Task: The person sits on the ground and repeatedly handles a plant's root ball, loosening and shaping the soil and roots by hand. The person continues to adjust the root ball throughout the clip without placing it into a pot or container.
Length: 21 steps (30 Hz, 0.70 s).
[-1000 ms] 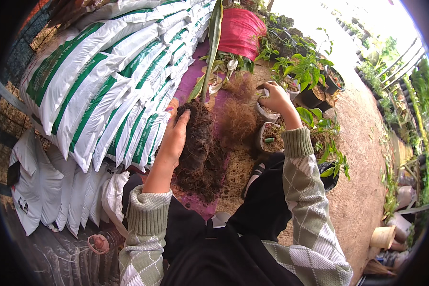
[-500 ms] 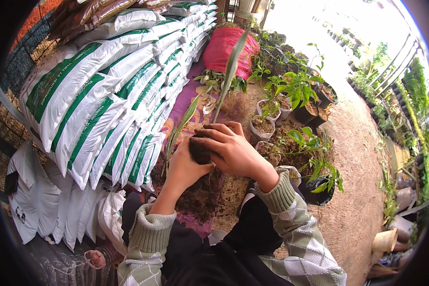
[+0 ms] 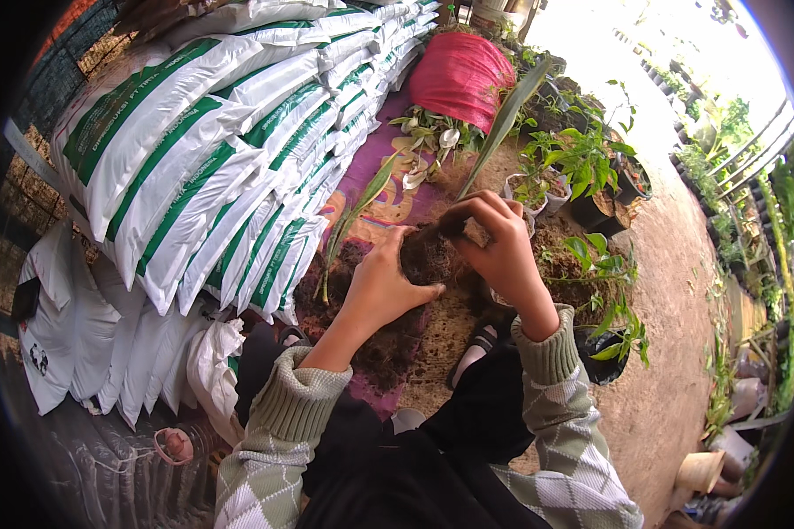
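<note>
A clump of dark soil and roots (image 3: 423,258) sits in my left hand (image 3: 381,286), whose fingers and thumb curve round its near side. From behind the clump rises one long, upright green leaf (image 3: 510,115), like a snake plant's. My right hand (image 3: 500,242) is bent at the clump's upper right, its fingertips closed against the soil by the leaf's base. Their exact hold is partly hidden. A second striped leaf (image 3: 360,212) stands to the left of my hands, its lower end at loose dark soil (image 3: 375,357) on a purple patterned sheet (image 3: 388,154).
White and green sacks (image 3: 212,167) are piled high on the left. A red wrapped bundle (image 3: 463,79) stands ahead beside leafy plants. Potted seedlings (image 3: 604,256) line the right, by a concrete path (image 3: 670,309). A beige pot (image 3: 701,472) lies at lower right.
Both hands have shifted rightward with the soil clump and its leaf. My right hand has drawn back from over the clump to its upper right side, uncovering more soil.
</note>
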Available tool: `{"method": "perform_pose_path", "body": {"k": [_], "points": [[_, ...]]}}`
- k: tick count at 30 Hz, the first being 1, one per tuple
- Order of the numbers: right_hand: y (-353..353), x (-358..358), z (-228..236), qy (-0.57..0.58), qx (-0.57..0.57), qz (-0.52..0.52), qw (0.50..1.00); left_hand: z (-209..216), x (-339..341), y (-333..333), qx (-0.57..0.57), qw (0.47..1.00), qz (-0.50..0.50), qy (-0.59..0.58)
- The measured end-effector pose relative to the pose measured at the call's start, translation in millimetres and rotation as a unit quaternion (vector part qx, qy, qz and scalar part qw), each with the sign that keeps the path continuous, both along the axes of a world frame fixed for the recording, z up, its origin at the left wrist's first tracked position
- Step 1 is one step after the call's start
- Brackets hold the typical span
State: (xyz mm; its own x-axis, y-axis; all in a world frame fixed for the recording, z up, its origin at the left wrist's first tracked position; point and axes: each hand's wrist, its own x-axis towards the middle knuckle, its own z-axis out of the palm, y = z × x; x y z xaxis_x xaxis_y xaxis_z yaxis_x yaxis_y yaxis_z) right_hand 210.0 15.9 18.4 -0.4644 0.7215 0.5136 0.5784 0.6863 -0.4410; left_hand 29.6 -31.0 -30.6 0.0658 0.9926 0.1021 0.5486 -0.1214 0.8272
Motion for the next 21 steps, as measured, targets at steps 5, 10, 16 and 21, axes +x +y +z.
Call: {"method": "perform_pose_path", "body": {"k": [5,10,16,21], "points": [[-2,-12,-7,-0.032,0.065,0.023,0.997,-5,-3,8,-0.032,0.988,-0.036,-0.149],[-9,-5,9,-0.072,0.039,0.091,0.992,-11,-8,13,-0.065,0.943,-0.026,-0.326],[-15,-10,-10,-0.098,0.035,0.059,0.993,-18,-9,15,-0.079,0.869,0.018,-0.489],[-13,-11,-12,-0.002,0.026,0.088,0.996,-10,-7,14,-0.094,0.857,0.021,-0.507]]}}
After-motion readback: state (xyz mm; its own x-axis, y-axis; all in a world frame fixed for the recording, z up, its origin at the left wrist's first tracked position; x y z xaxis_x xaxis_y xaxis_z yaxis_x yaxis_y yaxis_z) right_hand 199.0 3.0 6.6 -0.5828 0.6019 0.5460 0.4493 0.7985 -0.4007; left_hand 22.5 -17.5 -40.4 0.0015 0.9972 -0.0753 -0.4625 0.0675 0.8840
